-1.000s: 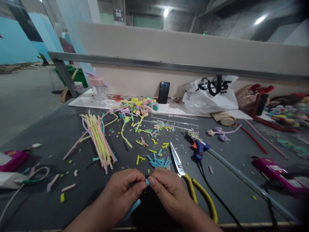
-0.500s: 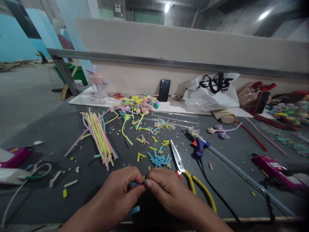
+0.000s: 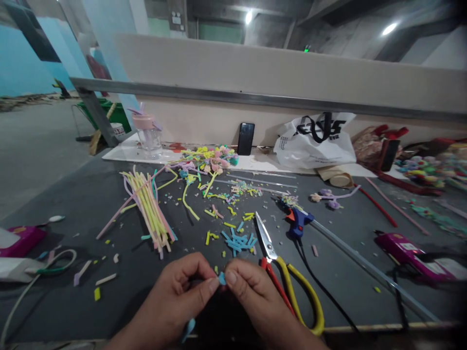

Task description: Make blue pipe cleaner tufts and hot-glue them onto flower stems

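Note:
Between the fingertips of my left hand (image 3: 178, 294) and my right hand (image 3: 253, 289) is a small bent bit of light-blue pipe cleaner (image 3: 222, 278). Both hands are closed in a pinch on it, close to the table's front edge. A blue end sticks out beneath my left palm; whether it belongs to the same stem is hidden. Just beyond my fingers lies a pile of short blue pipe cleaner pieces (image 3: 239, 241). Scissors (image 3: 270, 248) with red and yellow handles lie beside my right hand, blades pointing away, their lower handles partly behind my forearm.
A bundle of long pipe cleaners (image 3: 151, 209) lies left. Finished-looking pipe cleaner flowers (image 3: 211, 158) are heaped at the back near a phone (image 3: 246, 138) and a lidded cup (image 3: 148, 133). Right are a blue glue gun (image 3: 299, 223) with a cord, a clear rod and a magenta device (image 3: 408, 253).
My fingertips have parted slightly and the blue bit now shows between them. Both hands have turned a little, and the view has shifted slightly.

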Demonstrator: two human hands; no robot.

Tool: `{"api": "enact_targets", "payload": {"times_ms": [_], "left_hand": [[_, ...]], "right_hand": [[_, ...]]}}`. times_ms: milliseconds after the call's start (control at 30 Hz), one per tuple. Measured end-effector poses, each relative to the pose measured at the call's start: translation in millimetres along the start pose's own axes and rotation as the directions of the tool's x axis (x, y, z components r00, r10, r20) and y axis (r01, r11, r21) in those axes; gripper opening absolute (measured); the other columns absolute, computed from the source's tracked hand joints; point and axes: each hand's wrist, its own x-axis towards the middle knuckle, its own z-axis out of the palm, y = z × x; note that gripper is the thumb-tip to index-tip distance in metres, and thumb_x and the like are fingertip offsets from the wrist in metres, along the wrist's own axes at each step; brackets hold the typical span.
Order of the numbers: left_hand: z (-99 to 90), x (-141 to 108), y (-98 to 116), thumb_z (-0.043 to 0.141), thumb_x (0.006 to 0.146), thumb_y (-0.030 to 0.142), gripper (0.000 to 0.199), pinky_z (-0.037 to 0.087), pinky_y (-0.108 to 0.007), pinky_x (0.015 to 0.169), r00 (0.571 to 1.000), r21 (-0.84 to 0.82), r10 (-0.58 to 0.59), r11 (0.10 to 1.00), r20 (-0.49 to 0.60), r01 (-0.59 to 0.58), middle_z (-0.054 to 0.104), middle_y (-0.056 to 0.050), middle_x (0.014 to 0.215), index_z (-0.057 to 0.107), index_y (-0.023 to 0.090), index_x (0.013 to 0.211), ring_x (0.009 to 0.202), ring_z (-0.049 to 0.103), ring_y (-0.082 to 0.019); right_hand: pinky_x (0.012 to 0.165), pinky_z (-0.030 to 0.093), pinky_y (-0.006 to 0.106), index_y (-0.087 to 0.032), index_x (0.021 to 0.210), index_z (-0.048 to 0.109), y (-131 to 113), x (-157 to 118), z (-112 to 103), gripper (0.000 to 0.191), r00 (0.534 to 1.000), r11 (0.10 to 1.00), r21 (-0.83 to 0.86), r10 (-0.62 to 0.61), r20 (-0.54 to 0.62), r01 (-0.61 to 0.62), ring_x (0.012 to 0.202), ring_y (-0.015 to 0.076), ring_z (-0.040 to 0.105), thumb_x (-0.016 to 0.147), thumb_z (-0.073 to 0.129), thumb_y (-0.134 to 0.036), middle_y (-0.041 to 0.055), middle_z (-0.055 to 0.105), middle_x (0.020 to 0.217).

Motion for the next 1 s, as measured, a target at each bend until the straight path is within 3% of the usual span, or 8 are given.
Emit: {"api": "enact_targets", "payload": {"times_ms": [67, 133, 233, 333, 567, 767, 900, 1000], "left_hand": [[-0.9, 2, 1, 0.056, 0.074, 0.035, 0.022, 0.026, -0.021, 0.047, 1.000, 0.090, -0.011, 0.996, -0.005, 0.011, 0.040, 0.005, 0.054, 0.053, 0.017, 0.063, 0.051, 0.033, -0.009], [-0.6, 3, 2, 0.054, 0.074, 0.032, 0.019, 0.027, -0.021, 0.047, 0.999, 0.199, -0.003, 0.980, -0.049, 0.013, 0.041, 0.005, 0.055, 0.053, 0.017, 0.062, 0.051, 0.035, -0.009], [2.5, 3, 2, 0.052, 0.075, 0.028, 0.017, 0.029, -0.020, 0.049, 0.993, 0.316, 0.067, 0.948, -0.101, -0.032, 0.044, 0.004, 0.057, 0.055, 0.016, 0.063, 0.053, 0.037, -0.009], [6.6, 2, -1, 0.052, 0.075, 0.027, 0.016, 0.028, -0.020, 0.047, 0.988, 0.305, 0.089, 0.951, -0.128, -0.046, 0.044, 0.004, 0.056, 0.056, 0.017, 0.062, 0.051, 0.037, -0.009], [7.2, 4, -5, 0.059, 0.070, 0.027, 0.017, 0.028, -0.020, 0.048, 0.992, 0.010, -0.057, 0.998, -0.116, 0.058, 0.044, 0.005, 0.051, 0.055, 0.016, 0.058, 0.050, 0.035, -0.008], [8.1, 9, -12, 0.066, 0.065, 0.033, 0.023, 0.024, -0.019, 0.046, 0.985, -0.262, -0.167, 0.953, -0.049, 0.149, 0.043, 0.006, 0.048, 0.053, 0.016, 0.058, 0.047, 0.032, -0.007], [5.7, 10, -11, 0.067, 0.063, 0.033, 0.023, 0.023, -0.019, 0.045, 0.974, -0.259, -0.224, 0.943, -0.023, 0.211, 0.043, 0.007, 0.045, 0.052, 0.016, 0.057, 0.044, 0.031, -0.006], [1.1, 9, -8, 0.068, 0.063, 0.030, 0.022, 0.024, -0.019, 0.045, 0.975, -0.190, -0.221, 0.957, 0.005, 0.218, 0.045, 0.006, 0.047, 0.054, 0.015, 0.056, 0.046, 0.033, -0.006]], "right_hand": [[0.059, 0.040, 0.022, -0.019, 0.072, 0.052, 0, 0, -3, 0.024, 1.000, 0.997, -0.071, -0.012, -0.013, 0.011, 0.064, 0.0121, 0.050, 0.089, 0.043, -0.033, -0.0016, 0.051, 0.066], [0.069, 0.043, 0.024, -0.020, 0.093, 0.056, 0, -2, -6, 0.010, 0.985, 0.969, -0.198, -0.161, -0.066, 0.146, 0.078, 0.0142, 0.055, 0.087, 0.049, -0.024, 0.0022, 0.060, 0.084], [0.083, 0.041, 0.030, -0.021, 0.110, 0.052, 1, -5, -9, 0.027, 0.875, 0.797, -0.433, -0.483, -0.038, 0.422, 0.087, 0.0155, 0.057, 0.084, 0.051, -0.012, 0.0047, 0.063, 0.096], [0.091, 0.036, 0.037, -0.019, 0.107, 0.056, 6, -4, -9, 0.025, 0.794, 0.633, -0.594, -0.608, 0.017, 0.497, 0.077, 0.0139, 0.059, 0.085, 0.049, -0.008, 0.0026, 0.067, 0.085], [0.095, 0.027, 0.040, -0.020, 0.103, 0.057, 14, -1, -7, 0.023, 0.841, 0.653, -0.607, -0.539, 0.047, 0.453, 0.073, 0.0126, 0.058, 0.086, 0.046, -0.009, -0.0006, 0.067, 0.082], [0.094, 0.024, 0.039, -0.019, 0.100, 0.057, 15, -1, -2, 0.019, 0.897, 0.672, -0.642, -0.439, 0.056, 0.369, 0.075, 0.0141, 0.055, 0.086, 0.045, -0.012, 0.0002, 0.065, 0.082], [0.089, 0.025, 0.040, -0.019, 0.071, 0.053, 21, 1, -2, 0.020, 0.884, 0.570, -0.713, -0.442, 0.153, 0.408, 0.061, 0.0135, 0.045, 0.085, 0.041, -0.012, -0.0014, 0.056, 0.064], [0.084, 0.026, 0.039, -0.019, 0.065, 0.048, 21, 1, -4, 0.021, 0.838, 0.437, -0.756, -0.478, 0.265, 0.488, 0.059, 0.0133, 0.041, 0.081, 0.042, -0.009, -0.0020, 0.052, 0.059]]}}
